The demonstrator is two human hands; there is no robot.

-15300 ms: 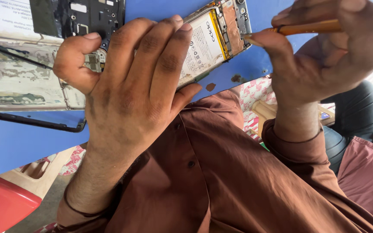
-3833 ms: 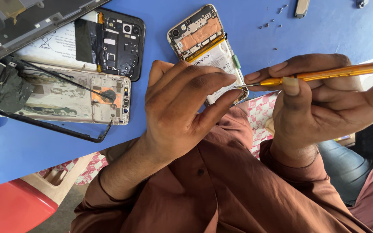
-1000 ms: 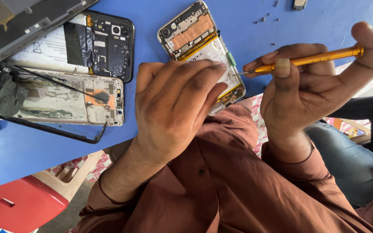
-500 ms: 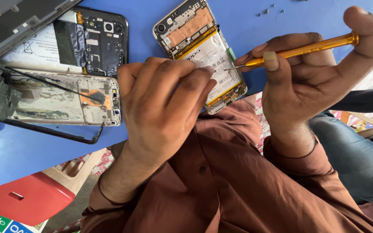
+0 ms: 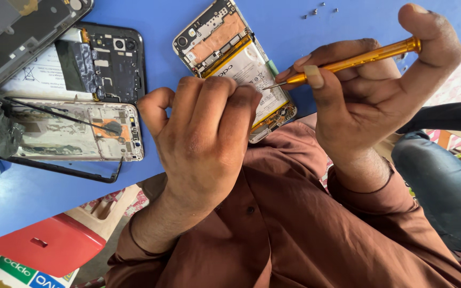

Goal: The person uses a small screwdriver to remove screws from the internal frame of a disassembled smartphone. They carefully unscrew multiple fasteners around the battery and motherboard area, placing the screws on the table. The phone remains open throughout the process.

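Blue is the table (image 5: 348, 21) under everything. Far to the left of the hands lie two other opened phones: a black one (image 5: 110, 61) with its boards bare, and a silver frame (image 5: 76, 130) with a loose black strip, put aside where they do not disturb. The left hand (image 5: 204, 144) is curled, fingers pressing down on the lower edge of the open phone (image 5: 236, 64), probably to keep it from sliding. To the right, the right hand (image 5: 369, 90) is closed around a yellow screwdriver (image 5: 348, 61), the thumb on its end cap for pressure, the tip touching the phone's battery side. Tiny screws (image 5: 318, 10) lie above the hands, apart.
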